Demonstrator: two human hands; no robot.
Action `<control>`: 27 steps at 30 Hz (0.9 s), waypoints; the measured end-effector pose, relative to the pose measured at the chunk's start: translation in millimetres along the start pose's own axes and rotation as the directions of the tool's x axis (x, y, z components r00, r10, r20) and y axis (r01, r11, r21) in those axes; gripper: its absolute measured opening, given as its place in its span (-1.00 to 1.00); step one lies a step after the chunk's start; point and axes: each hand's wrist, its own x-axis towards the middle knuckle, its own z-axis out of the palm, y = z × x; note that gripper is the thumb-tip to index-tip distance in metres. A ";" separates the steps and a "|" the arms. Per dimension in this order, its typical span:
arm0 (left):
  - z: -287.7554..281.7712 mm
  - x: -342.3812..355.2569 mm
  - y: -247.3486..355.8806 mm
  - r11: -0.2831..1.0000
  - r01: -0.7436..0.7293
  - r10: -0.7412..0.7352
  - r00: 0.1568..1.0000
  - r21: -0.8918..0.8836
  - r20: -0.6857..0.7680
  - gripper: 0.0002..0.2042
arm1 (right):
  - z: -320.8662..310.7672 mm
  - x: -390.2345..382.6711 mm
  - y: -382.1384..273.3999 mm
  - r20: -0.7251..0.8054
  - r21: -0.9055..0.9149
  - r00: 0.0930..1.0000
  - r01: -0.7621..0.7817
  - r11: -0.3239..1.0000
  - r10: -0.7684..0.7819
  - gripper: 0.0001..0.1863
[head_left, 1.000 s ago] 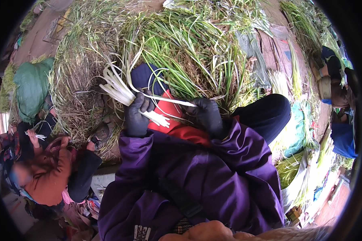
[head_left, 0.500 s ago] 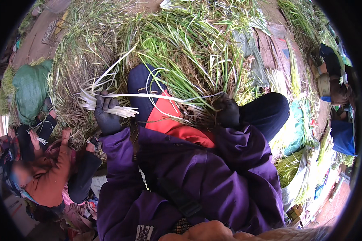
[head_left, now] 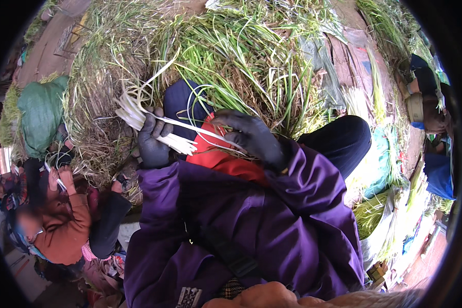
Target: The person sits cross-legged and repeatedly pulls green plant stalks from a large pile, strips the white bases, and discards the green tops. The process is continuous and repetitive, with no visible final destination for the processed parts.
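My left hand (head_left: 153,132), in a dark glove, is closed around a bundle of white leafy stalks (head_left: 131,116), their pale ends pointing right. One long pale stalk (head_left: 192,126) stretches from it toward my right hand (head_left: 233,131). The gloved right hand is partly open, fingertips apart, over that stalk's end; I see nothing clearly gripped in it. Both hands are above red cloth (head_left: 213,167) and my dark-trousered legs (head_left: 333,141), with a heap of green stalks and dried roots (head_left: 241,61) just beyond.
A co-worker (head_left: 61,231) sits at lower left, hands on pale stalks, near a green sack (head_left: 41,115). Another person (head_left: 428,102) is at the right edge. Trimmed yellow-green stalks (head_left: 369,215) lie on sheeting to my right, beside turquoise plastic (head_left: 377,169) and blue cloth (head_left: 439,177).
My left hand moved left, then back toward the middle with the bundle. My right hand has swung inward and left from the heap. The co-worker's hands at lower left have come together.
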 end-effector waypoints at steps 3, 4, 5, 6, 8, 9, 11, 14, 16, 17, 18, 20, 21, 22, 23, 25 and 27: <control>2.2 1.5 -3.8 0.999 0.051 -0.051 0.998 0.013 0.028 -0.80 | 7.3 -3.6 11.7 0.452 0.328 0.799 -0.562 0.760 0.396 -0.81; 2.6 1.9 -5.4 0.998 0.032 -0.033 0.999 0.049 0.012 -0.80 | 6.9 -8.1 14.0 0.503 0.390 0.758 -0.627 0.674 0.415 -0.80; 2.8 4.2 -6.4 0.997 0.043 -0.045 0.998 0.062 0.037 -0.80 | 5.6 -12.1 16.3 0.550 0.456 0.731 -0.668 0.588 0.404 -0.78; 3.6 6.3 -7.7 0.997 0.046 -0.051 0.997 0.066 0.064 -0.80 | 5.5 -14.8 18.0 0.604 0.453 0.663 -0.742 0.494 0.442 -0.77; 7.3 6.3 -15.1 0.990 0.038 -0.047 0.997 0.139 0.061 -0.79 | 4.3 -25.5 14.9 0.474 0.458 0.743 -0.666 0.589 0.472 -0.78; 10.4 5.8 -19.7 0.986 0.059 -0.060 0.998 0.154 0.001 -0.79 | 5.3 -28.8 12.6 0.385 0.357 0.779 -0.621 0.698 0.495 -0.78; 19.7 0.5 -30.9 0.968 0.088 -0.070 0.994 0.236 -0.085 -0.77 | 12.2 -32.7 5.7 0.250 0.351 0.715 -0.696 0.627 0.653 -0.83; 38.4 -15.9 -51.0 0.927 0.170 -0.118 0.978 0.334 -0.173 -0.69 | 23.8 -31.0 -4.8 -0.087 0.037 0.886 -0.454 0.890 0.456 -0.85; 50.4 -29.3 -71.5 0.902 0.190 -0.100 0.965 0.388 -0.240 -0.75 | 27.2 -30.1 -10.0 -0.088 -0.054 0.901 -0.430 0.901 0.425 -0.86; 55.1 -34.0 -82.3 0.900 0.211 -0.106 0.955 0.381 -0.277 -0.79 | 29.5 -30.5 -12.0 -0.089 -0.067 0.908 -0.415 0.907 0.409 -0.87; 58.1 -37.3 -91.0 0.900 0.231 -0.116 0.944 0.370 -0.308 -0.82 | 31.0 -31.8 -12.2 -0.098 -0.073 0.922 -0.382 0.921 0.375 -0.87; 58.5 -39.3 -97.8 0.901 0.222 -0.096 0.940 0.373 -0.328 -0.86 | 35.3 -38.0 -10.1 -0.130 0.050 0.859 -0.493 0.869 0.495 -0.89; 57.7 -39.9 -101.1 0.910 0.215 -0.106 0.947 0.355 -0.302 -0.86 | 36.5 -43.6 -7.6 -0.150 0.087 0.816 -0.551 0.830 0.558 -0.88; 56.0 -40.3 -102.9 0.918 0.209 -0.116 0.954 0.336 -0.277 -0.87 | 37.5 -50.4 -4.3 -0.170 0.151 0.780 -0.583 0.798 0.602 -0.87; 53.0 -38.5 -103.0 0.933 0.188 -0.121 0.967 0.307 -0.225 -0.87 | 36.4 -57.5 0.6 -0.191 0.030 0.786 -0.594 0.804 0.588 -0.88; 45.8 -34.3 -98.9 0.949 0.184 -0.121 0.962 0.257 -0.245 -0.87 | 31.6 -74.2 8.6 -0.238 -0.028 0.825 -0.534 0.845 0.513 -0.87; 39.2 -31.0 -92.9 0.957 0.149 -0.098 0.973 0.248 -0.209 -0.86 | 15.4 -91.1 14.4 -0.174 -0.289 0.938 -0.340 0.895 0.300 -0.85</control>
